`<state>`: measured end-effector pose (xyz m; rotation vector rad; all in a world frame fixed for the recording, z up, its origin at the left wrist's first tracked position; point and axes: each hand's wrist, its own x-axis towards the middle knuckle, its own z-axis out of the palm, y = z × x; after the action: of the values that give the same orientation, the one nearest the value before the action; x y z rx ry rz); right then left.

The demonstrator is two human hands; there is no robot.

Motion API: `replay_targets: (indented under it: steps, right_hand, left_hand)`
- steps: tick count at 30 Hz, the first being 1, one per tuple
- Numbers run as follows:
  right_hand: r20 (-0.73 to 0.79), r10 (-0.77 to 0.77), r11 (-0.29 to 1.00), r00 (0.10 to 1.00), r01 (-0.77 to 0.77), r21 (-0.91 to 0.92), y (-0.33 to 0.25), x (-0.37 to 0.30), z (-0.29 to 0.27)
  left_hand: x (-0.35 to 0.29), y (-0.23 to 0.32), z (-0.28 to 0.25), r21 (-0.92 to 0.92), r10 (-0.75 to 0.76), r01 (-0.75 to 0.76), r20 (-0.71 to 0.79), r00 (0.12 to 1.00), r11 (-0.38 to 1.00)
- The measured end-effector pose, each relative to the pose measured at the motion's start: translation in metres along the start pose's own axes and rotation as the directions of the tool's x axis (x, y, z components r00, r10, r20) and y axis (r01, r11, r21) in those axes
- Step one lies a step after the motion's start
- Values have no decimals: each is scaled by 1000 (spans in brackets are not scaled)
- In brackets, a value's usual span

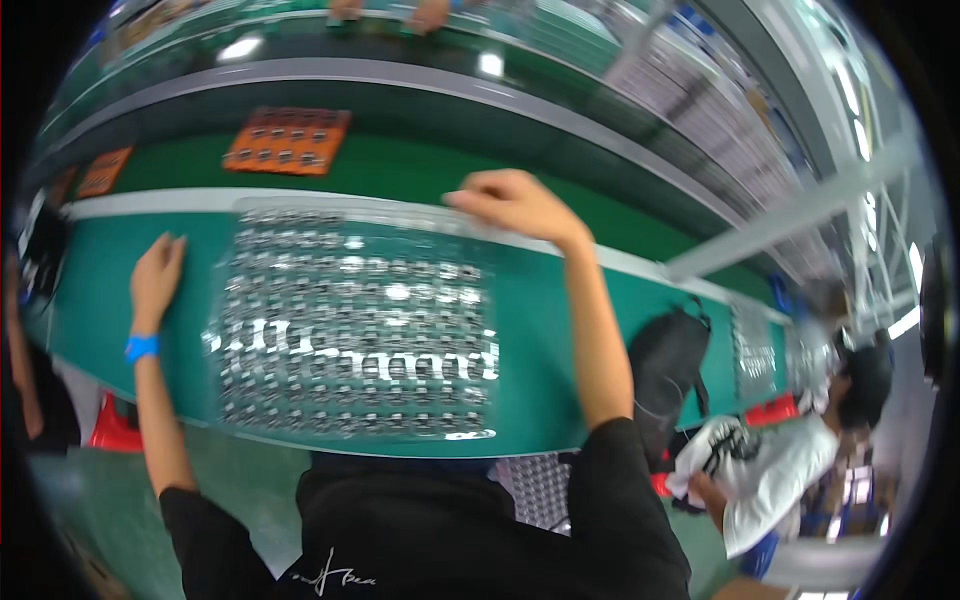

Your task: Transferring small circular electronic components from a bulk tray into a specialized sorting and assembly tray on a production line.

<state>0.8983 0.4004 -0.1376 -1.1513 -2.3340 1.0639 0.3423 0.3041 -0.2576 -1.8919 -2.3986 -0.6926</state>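
A large clear plastic tray (350, 330) lies on the green table mat in front of me. Rows of small dark and silvery parts fill most of its pockets; a few pockets in its far right area look bare. Left of the tray, my left hand (155, 280) rests by the mat, its fingers slightly apart and nothing visible between them. A blue band circles that wrist. My right hand (522, 205) is over the tray's far right corner, thumb and fingers drawn together. Whatever they pinch, if anything, is too small or hidden to make out.
Beyond the table's pale edge runs a green conveyor belt (400, 165) carrying orange trays (288, 142) of parts. A black backpack (668, 360) lies to the right. Farther right, a person in white (785, 470) sits near another clear tray (752, 345). A slanted metal post (790, 215) rises there.
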Motion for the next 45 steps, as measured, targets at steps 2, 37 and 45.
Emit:
replay_targets:
  steps: [2,37,45]
  right_hand:
    - [-256,156,984,954,-172,-40,56,-6,-16]
    - [-750,-211,744,627,-395,-539,167,-26,14]
    - [-678,-59,782,733,-388,-488,165,-29,20]
  left_hand:
    - [14,16,-1,-39,55,-55,13,998,998]
    - [48,30,41,-104,-55,28,-274,960,994]
    - [42,34,33,-132,-73,46,-210,975,990]
